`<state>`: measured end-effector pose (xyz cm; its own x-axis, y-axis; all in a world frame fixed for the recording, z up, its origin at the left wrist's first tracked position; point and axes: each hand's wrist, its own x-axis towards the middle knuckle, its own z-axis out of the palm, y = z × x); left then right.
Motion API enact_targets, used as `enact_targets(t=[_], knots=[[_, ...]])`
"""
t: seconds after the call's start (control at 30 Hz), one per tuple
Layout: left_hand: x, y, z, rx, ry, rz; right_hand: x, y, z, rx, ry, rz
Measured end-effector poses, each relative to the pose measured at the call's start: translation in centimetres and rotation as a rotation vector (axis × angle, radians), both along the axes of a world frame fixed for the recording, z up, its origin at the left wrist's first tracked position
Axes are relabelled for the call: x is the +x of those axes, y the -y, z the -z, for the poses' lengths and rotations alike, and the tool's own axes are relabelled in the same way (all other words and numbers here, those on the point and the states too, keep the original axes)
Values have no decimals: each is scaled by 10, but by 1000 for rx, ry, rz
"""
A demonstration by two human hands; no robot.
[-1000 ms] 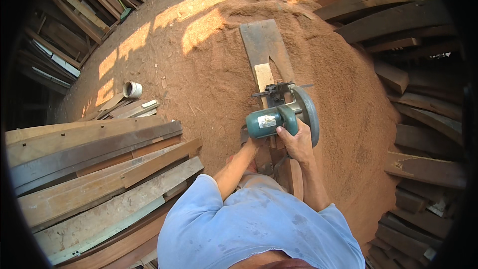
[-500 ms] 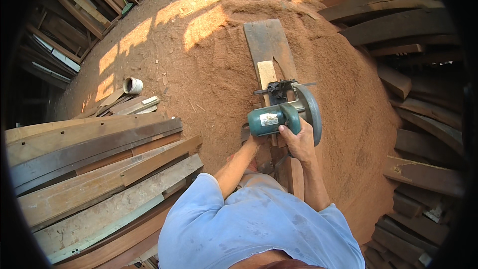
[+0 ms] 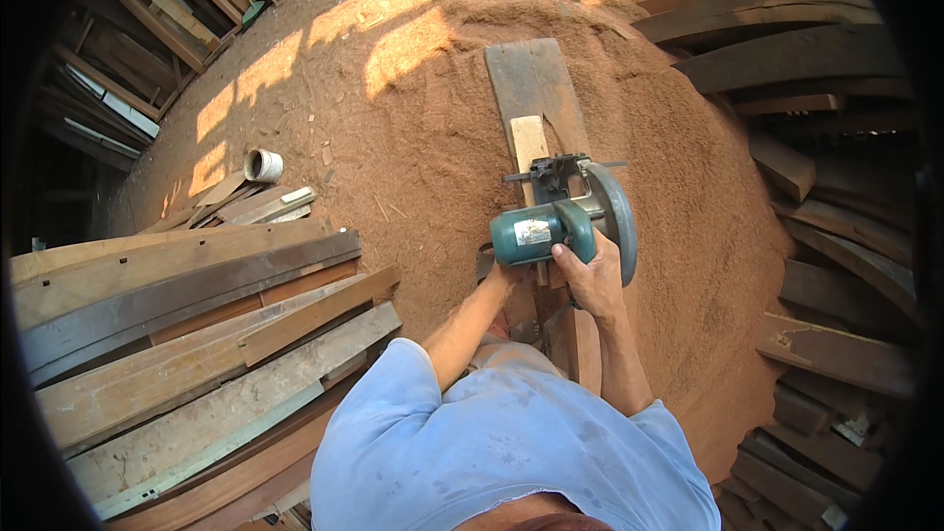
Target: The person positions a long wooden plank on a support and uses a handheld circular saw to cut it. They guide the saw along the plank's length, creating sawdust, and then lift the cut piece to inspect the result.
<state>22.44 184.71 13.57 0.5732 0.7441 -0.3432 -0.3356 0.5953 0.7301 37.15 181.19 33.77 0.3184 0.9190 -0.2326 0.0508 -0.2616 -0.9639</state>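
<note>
A green portable circular saw [image 3: 531, 236] with a grey blade guard rests over a pale wood strip [image 3: 529, 138]. My right hand [image 3: 593, 283] is closed round the saw's rear handle, the thumb lying on its left side. Just below the motor housing is my left hand [image 3: 503, 277]; the housing covers its fingers, so what they hold cannot be seen. The strip lies on a wide, weathered plank [image 3: 531, 69] that stretches away from me. Nearer my body, below the saw, a reddish board [image 3: 586, 349] shows beside my right forearm.
Reddish-brown sawdust [image 3: 678, 334] is heaped around the plank. Stacked boards [image 3: 197, 364] rise at my left, and curved timbers [image 3: 796, 59] line the right side. A white tub [image 3: 263, 166] lies by some offcuts at left. Boards lean at the far left.
Almost nothing differs. The whole view has shifted very slightly, while the saw and both hands keep the same place over the wood strip.
</note>
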Motion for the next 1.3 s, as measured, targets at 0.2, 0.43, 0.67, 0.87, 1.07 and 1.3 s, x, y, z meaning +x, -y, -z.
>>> enact_targets(t=[0.2, 0.43, 0.67, 0.87, 1.07, 1.3], knots=[[6, -7, 54, 91, 159, -72, -5, -10, -9, -6, -55, -16], [4, -11, 13, 312, -120, -24, 2, -13, 0, 1, -24, -3], [1, -19, 6, 45, -121, 35, 3, -20, 5, 41, 17, -11], [4, -26, 15, 59, -96, 30, 6, -27, -5, -81, -45, -13], [6, -34, 17, 61, -93, 26, 8, -33, -2, -45, 22, -9], [9, -42, 20, 66, -93, 20, 11, -42, -5, -92, -29, -32]])
